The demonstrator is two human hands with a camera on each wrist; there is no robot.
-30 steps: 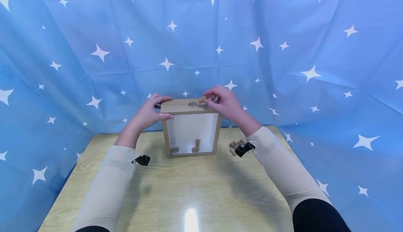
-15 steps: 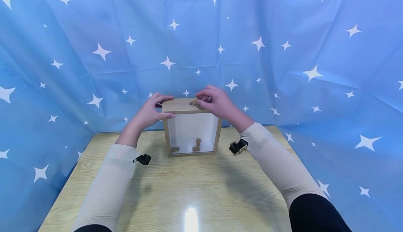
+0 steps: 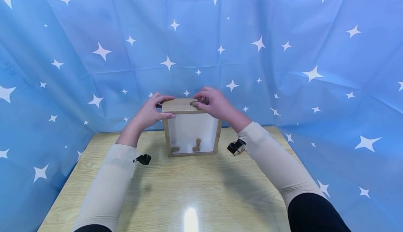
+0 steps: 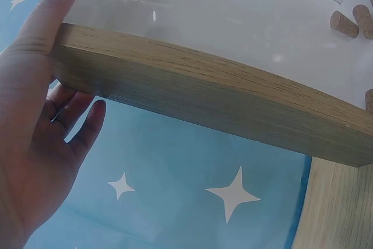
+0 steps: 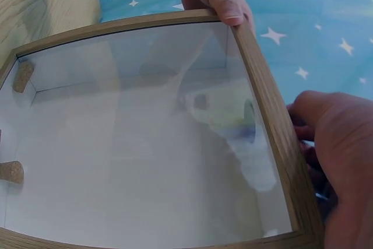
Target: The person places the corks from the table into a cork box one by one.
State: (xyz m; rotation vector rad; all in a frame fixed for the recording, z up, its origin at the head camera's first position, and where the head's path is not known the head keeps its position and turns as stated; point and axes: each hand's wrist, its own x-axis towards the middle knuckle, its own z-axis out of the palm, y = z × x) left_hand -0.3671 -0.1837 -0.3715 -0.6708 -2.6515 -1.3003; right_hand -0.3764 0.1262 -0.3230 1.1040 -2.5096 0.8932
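Observation:
A shallow wooden box (image 3: 189, 111) with a clear front stands upright on the table, a round hole (image 3: 191, 103) in its top edge. My left hand (image 3: 149, 111) grips the box's upper left corner, thumb on the front and fingers behind. My right hand (image 3: 212, 102) is at the hole, thumb and curled fingertips right over it; I cannot tell whether a cork is still between them. In the right wrist view the right hand (image 5: 344, 150) is beside the frame, its fingertips hidden. Behind the clear front lie a cork (image 3: 175, 149) at the left and two corks (image 3: 196, 148) together near the middle.
Under the right wrist's black strap (image 3: 235, 146), partly hidden, several loose corks (image 3: 240, 150) lie on the wooden table (image 3: 176, 190). A blue curtain with white stars (image 3: 201, 33) hangs around the back and sides.
My right hand has moved left along the box top to the hole; the cork it pinched, upright at the hole half a second ago, no longer shows. The left hand keeps its grip.

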